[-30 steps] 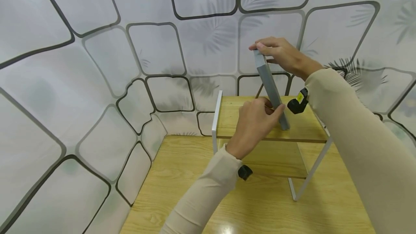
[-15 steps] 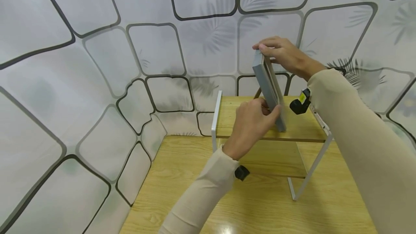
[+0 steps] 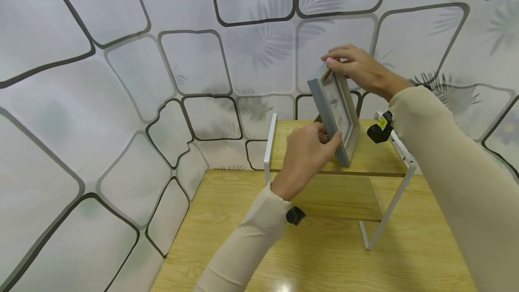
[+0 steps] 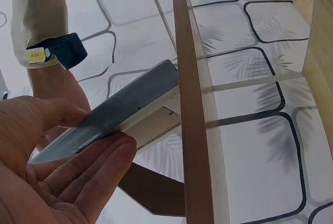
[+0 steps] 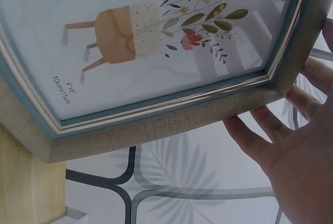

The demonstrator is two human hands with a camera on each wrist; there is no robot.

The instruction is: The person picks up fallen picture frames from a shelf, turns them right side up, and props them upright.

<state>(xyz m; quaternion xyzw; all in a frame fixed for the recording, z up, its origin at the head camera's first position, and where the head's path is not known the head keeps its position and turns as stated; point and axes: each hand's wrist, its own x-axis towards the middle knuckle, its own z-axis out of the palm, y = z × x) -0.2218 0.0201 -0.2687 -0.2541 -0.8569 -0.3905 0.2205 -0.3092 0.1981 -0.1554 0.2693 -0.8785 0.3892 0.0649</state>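
Note:
A picture frame [image 3: 338,107] stands tilted on the top board of a small shelf [image 3: 377,157]. My left hand [image 3: 304,159] pinches its near side edge low down, thumb in front and fingers behind. Up at the top corner, my right hand [image 3: 361,69] holds the frame with fingers and thumb. In the right wrist view the frame's front [image 5: 145,125] has a woven beige border around a print of a flower vase. A grey-blue side edge [image 4: 125,104] of the frame lies between thumb and fingers in the left wrist view, with a brown back stand [image 4: 153,193] below it.
The shelf has white metal side rails [image 3: 270,141] and a lower wooden board [image 3: 336,197]. It stands on a wood-grain surface [image 3: 227,220], close to a patterned wall [image 3: 259,57] that also runs along the left.
The frame has turned from edge-on so that its printed front now shows, facing more toward the head camera. My left hand has shifted slightly left and my right hand slightly right.

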